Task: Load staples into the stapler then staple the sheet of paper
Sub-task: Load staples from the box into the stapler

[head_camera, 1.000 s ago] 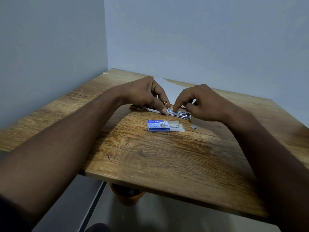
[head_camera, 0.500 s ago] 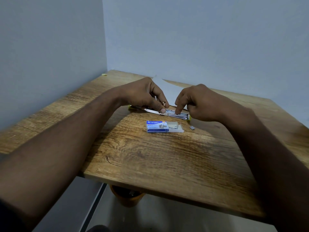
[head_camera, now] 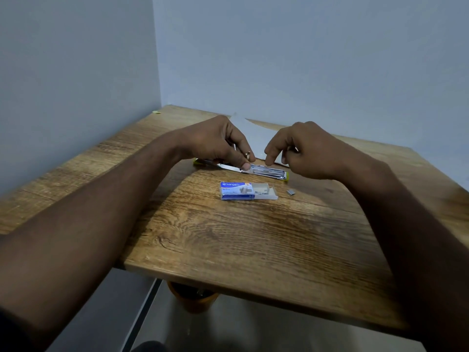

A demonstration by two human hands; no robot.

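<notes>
A green-edged stapler (head_camera: pixel 269 171) lies opened flat on the wooden table (head_camera: pixel 253 240), its metal staple channel facing up. My left hand (head_camera: pixel 215 141) grips the stapler's left half, thumb pressed on the metal arm. My right hand (head_camera: pixel 309 151) hovers over the right half, its index fingertip touching the channel and its other fingers curled; whether it holds staples is hidden. A blue staple box (head_camera: pixel 236 191) sits slid open just in front, its white tray showing staples. The white sheet of paper (head_camera: pixel 256 138) lies behind both hands.
A small loose clump of staples (head_camera: pixel 291 192) lies right of the box. Walls close off the table's left and far sides. An orange bin (head_camera: pixel 190 298) stands under the near edge. A yellow scrap (head_camera: pixel 156 112) sits at the far left corner.
My right hand has gone from pinching over the channel to touching it with the index fingertip. My left hand keeps its hold on the stapler.
</notes>
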